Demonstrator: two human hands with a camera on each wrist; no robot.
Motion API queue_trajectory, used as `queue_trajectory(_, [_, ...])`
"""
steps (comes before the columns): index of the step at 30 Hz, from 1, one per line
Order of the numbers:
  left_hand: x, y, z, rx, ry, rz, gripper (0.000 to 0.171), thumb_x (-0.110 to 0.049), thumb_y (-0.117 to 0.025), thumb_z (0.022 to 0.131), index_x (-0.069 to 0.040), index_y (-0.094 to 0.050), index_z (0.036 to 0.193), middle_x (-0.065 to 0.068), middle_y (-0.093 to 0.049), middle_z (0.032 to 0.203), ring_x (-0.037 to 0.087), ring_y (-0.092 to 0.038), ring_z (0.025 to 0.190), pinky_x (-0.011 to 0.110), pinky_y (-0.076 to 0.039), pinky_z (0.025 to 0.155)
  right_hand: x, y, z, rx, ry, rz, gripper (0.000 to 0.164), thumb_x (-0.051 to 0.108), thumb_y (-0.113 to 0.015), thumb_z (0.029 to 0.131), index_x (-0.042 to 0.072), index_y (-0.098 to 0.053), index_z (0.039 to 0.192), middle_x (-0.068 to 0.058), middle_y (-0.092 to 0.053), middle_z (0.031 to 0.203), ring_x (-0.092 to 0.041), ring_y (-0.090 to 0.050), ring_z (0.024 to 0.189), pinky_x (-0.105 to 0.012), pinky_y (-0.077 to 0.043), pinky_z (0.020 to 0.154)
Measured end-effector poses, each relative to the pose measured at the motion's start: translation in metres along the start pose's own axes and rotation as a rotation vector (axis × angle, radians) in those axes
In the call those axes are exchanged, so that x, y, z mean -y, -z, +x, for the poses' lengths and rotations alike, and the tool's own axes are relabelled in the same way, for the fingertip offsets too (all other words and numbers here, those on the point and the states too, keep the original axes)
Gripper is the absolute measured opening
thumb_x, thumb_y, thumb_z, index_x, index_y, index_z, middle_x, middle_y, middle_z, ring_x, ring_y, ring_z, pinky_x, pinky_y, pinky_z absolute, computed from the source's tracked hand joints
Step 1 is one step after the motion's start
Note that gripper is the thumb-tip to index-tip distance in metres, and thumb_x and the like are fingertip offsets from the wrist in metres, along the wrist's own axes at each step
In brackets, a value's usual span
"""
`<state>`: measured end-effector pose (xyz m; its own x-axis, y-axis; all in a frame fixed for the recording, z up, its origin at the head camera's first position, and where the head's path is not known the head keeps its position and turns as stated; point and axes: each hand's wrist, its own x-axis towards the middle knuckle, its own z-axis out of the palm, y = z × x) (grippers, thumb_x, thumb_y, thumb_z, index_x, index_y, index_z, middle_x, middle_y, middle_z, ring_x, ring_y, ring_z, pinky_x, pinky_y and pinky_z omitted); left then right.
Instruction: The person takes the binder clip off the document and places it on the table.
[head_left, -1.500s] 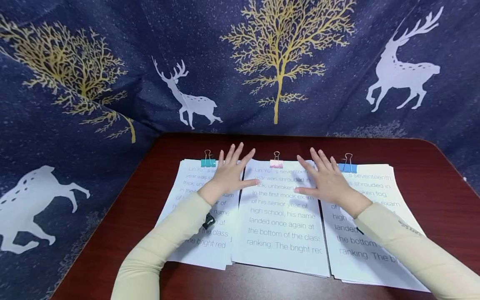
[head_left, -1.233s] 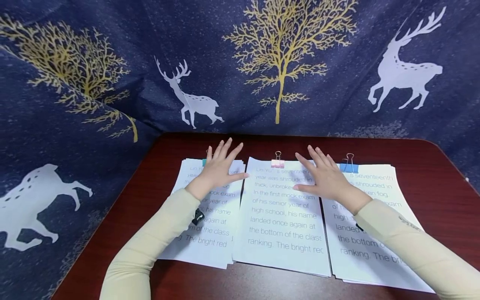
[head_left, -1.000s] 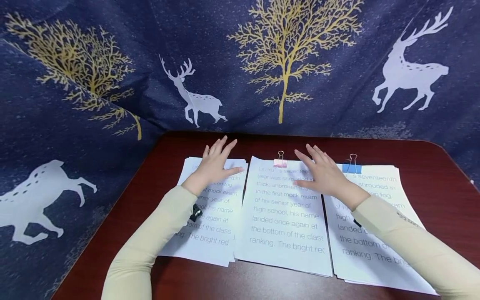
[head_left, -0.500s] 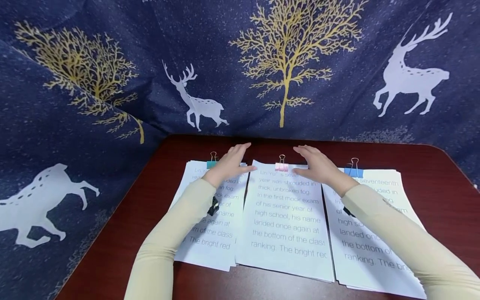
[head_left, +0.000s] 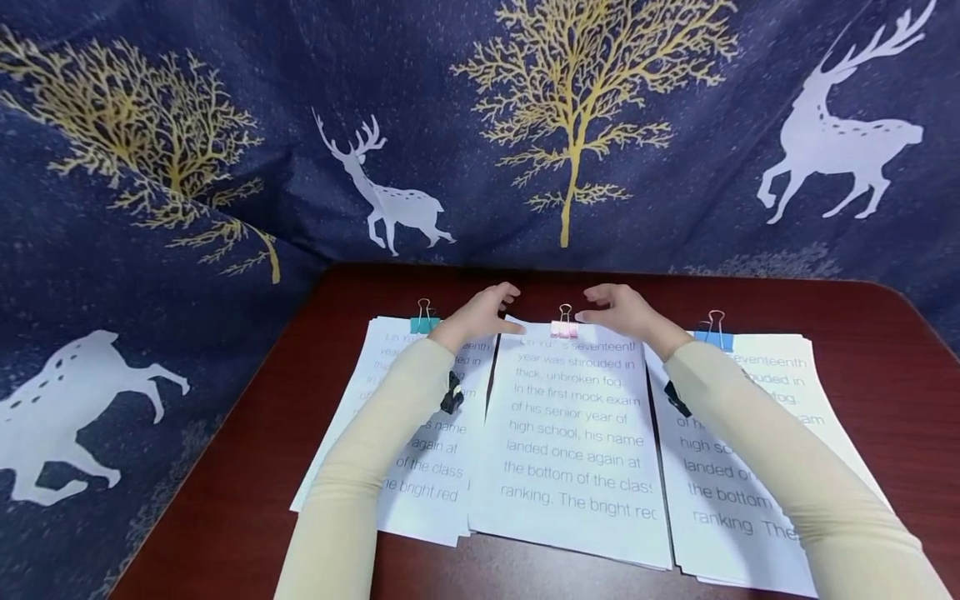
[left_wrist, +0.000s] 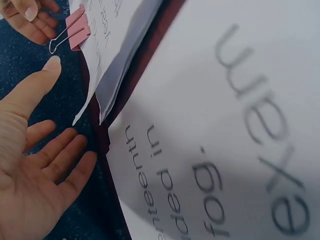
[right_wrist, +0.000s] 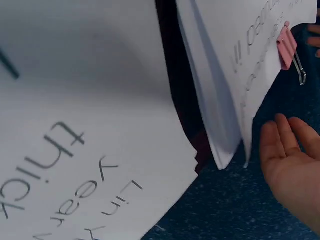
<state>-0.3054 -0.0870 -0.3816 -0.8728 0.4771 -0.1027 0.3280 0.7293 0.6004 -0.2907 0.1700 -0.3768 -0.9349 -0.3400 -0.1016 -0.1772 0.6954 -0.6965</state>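
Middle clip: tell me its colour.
The middle clip is pink; it shows best in the left wrist view.

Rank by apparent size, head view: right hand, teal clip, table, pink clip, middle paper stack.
1. Table
2. Middle paper stack
3. Right hand
4. Pink clip and teal clip: look too alike to rank
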Motion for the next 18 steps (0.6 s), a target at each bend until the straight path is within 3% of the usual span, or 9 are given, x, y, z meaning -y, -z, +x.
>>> queue_trajectory(12, [-0.006, -0.009, 0.013, 0.081, 0.06, -0.082, 0.063, -0.006, -0.076, 0.079, -0.001, -0.045, 0.134, 0.016, -0.053, 0.133, 0.027, -0.049, 0.123, 0.034, -0.039, 0.105, -0.003, -0.007, 0.012, 0.06, -0.007, 0.037, 0.057, 0.016, -0.062, 0.09, -0.012, -0.042, 0.135, -0.031, -0.046, 0.136, -0.043, -0.045, 0.125, -0.051, -0.035, 0.105])
queue_trajectory(18, [-0.007, -0.013, 0.018, 0.094, 0.067, -0.062, 0.047, 0.003, -0.073, 0.079, 0.002, -0.053, 0.122, 0.017, -0.055, 0.128, 0.027, -0.051, 0.115, 0.031, -0.041, 0.102, -0.008, -0.016, 0.013, 0.059, -0.001, 0.056, 0.053, 0.017, -0.059, 0.092, -0.013, -0.045, 0.133, -0.03, -0.048, 0.134, -0.041, -0.047, 0.124, -0.049, -0.036, 0.104])
